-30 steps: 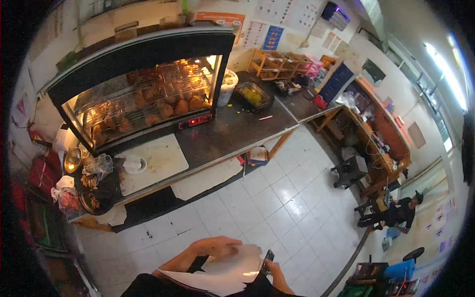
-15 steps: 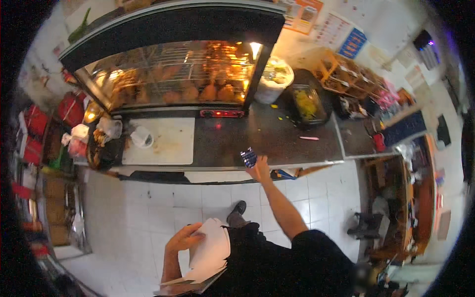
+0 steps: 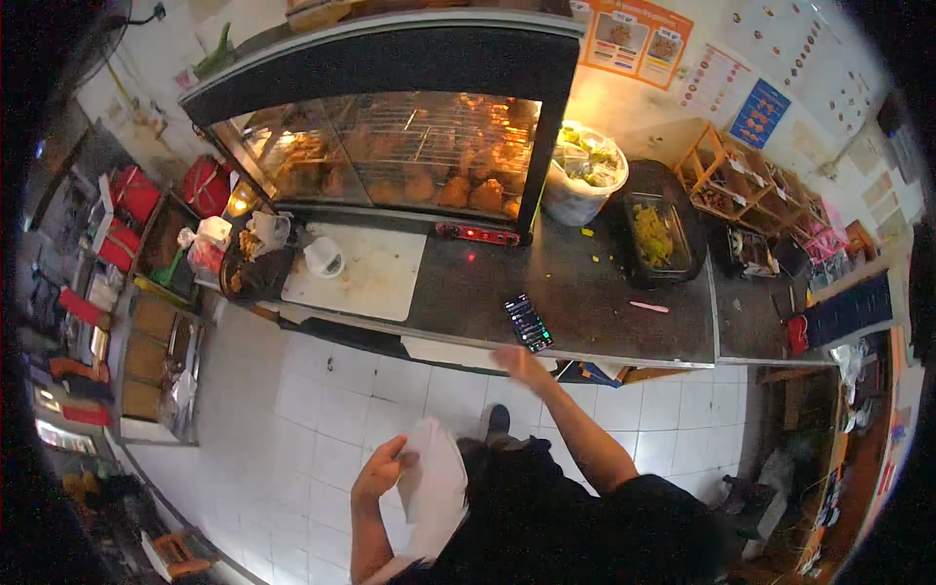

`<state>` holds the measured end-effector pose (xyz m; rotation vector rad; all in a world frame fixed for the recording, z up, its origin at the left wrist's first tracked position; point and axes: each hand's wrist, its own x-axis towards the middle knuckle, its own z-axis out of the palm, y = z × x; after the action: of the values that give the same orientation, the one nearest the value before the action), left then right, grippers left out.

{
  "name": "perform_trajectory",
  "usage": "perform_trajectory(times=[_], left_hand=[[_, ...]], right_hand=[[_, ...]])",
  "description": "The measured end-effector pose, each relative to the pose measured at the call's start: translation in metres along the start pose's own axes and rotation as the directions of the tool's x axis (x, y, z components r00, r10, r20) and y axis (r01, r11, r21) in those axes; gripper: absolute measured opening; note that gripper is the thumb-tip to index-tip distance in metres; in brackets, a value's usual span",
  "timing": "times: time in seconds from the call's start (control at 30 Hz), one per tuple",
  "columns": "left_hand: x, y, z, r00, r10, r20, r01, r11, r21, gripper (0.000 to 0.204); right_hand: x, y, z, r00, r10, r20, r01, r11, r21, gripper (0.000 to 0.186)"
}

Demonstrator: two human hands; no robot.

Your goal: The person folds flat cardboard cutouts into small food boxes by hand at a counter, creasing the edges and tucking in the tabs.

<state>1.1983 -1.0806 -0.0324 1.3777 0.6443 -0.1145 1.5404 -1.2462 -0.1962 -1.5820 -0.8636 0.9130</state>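
Since half a second ago, the phone [image 3: 527, 322] has left the right hand [image 3: 520, 363] and now lies flat on the dark counter [image 3: 595, 292], while that hand has drawn back to the counter's front edge. Nearest the camera, the left hand [image 3: 380, 471] is curled around the upper edge of a white paper bag [image 3: 432, 487], held against the person's dark shirt above the white tiled floor [image 3: 322, 409]. The right hand is empty, its fingers loosely extended and close together; whether they touch the counter edge cannot be told. The phone lies just beyond these fingertips, straight ahead and slightly right, its long axis running from near-right to far-left, screen up. The right hand is much the nearer to it; the left is well apart. Farther along the counter are a white cutting board [image 3: 366, 275] with a small white cup [image 3: 324, 257] at left and a pink pen [image 3: 649, 307] at right. Behind stand a lit glass warmer [image 3: 409, 156] of fried food, a white bucket [image 3: 577, 175] and a black tray [image 3: 655, 234].
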Motion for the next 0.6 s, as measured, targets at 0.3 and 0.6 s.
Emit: perform_trajectory(times=[0.3,0.6], left_hand=[[0.128,-0.047,0.014,0.93,0.282,-0.234,-0.225,0.943,0.244,0.047],[0.229,0.026,0.173,0.693,0.704,-0.157,-0.426,0.575,0.699,0.051]], right_hand=[[-0.174,-0.132,0.03,0.907,0.363,0.215,-0.296,0.186,0.937,0.08],[-0.197,-0.045,-0.106,0.794,0.376,-0.478,-0.035,0.813,0.581,0.044]])
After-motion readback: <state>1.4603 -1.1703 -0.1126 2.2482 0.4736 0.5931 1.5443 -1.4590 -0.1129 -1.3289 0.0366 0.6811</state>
